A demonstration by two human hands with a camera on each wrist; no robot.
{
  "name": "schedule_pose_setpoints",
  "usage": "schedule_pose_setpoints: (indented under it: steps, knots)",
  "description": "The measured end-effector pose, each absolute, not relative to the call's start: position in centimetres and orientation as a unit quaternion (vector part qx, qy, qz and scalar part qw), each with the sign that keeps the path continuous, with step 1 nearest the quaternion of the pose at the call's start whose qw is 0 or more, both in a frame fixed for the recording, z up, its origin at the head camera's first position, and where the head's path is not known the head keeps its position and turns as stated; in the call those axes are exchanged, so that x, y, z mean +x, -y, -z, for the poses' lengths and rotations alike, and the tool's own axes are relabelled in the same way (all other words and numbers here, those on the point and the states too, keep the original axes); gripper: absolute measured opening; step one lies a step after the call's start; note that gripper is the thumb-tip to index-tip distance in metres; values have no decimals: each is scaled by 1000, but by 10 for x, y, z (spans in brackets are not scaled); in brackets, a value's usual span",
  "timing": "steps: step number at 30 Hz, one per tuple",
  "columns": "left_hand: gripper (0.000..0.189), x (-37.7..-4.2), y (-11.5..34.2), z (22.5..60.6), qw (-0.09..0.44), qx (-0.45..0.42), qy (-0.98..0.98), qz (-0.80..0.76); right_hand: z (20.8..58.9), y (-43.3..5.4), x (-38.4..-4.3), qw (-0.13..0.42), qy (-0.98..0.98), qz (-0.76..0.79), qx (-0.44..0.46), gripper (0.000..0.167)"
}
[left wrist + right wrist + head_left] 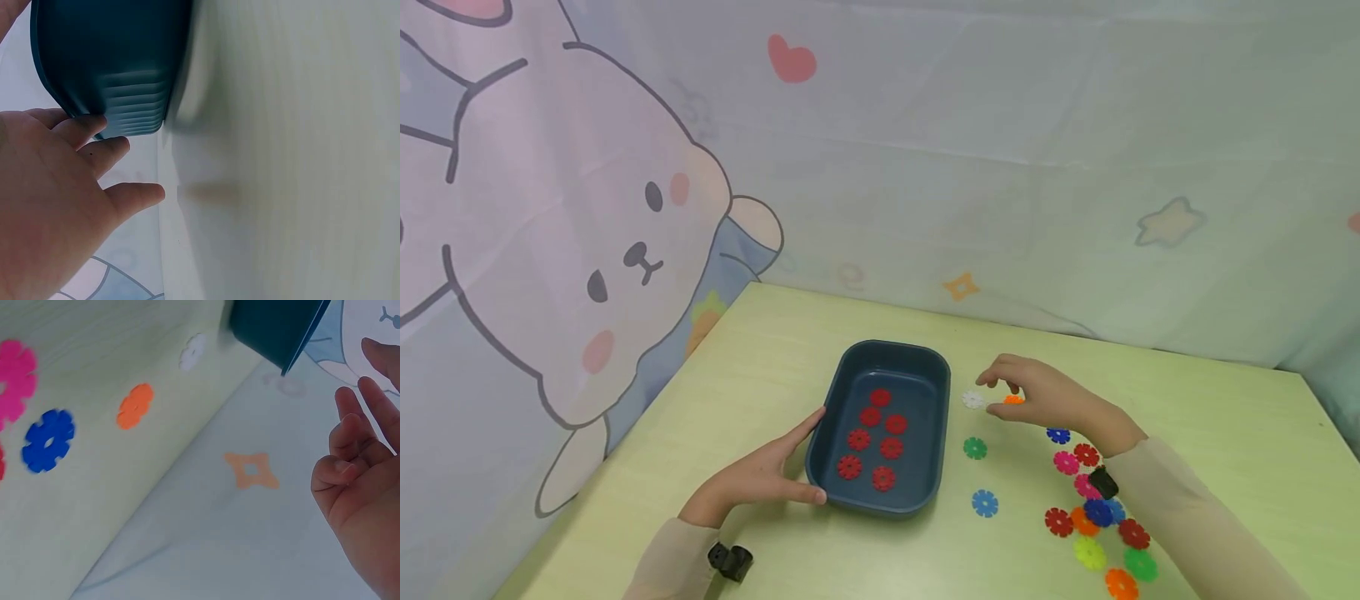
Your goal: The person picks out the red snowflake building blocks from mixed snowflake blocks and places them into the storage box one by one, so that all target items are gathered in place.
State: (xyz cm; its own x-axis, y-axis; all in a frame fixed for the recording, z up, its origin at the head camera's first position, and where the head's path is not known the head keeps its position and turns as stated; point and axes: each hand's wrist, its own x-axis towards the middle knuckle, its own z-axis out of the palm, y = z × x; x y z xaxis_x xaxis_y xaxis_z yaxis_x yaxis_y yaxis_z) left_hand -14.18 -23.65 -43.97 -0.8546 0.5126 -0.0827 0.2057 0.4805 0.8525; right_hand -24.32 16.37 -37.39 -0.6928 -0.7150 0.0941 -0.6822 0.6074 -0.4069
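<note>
My left hand (765,473) rests against the left side of a dark blue tray (945,433), its thumb at the near left corner and fingers along the wall. The left wrist view has those fingers (117,150) spread, some touching the tray's outside. Several red flower-shaped discs (891,447) lie flat inside. To the right of the tray, my right hand (1037,392) hovers above the table with loosely bent fingers and nothing in them. Close by are a white disc (973,400) and an orange disc (1013,400), the latter partly covered by the hand in the head view.
A green disc (975,448) and a light blue disc (985,503) lie beside the tray. Several mixed-colour discs, including a yellow one (1090,552), are scattered and partly overlapping near the right forearm. A printed curtain (1000,167) hangs behind the pale table (760,333).
</note>
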Motion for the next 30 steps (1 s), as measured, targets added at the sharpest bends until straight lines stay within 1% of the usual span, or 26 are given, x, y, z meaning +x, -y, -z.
schedule_pose_setpoints:
  steps: [14,21,30]
  knots:
    - [111,-141,237,440,157,226,-846,-457,387,-220,-224,28,-908,229,-350,27]
    - [111,-142,236,441,153,226,-848,-455,402,-246,-219,53,-917,243,-312,33]
    - [111,-143,235,442,156,224,-845,-459,419,-271,-216,64,-916,268,-293,39]
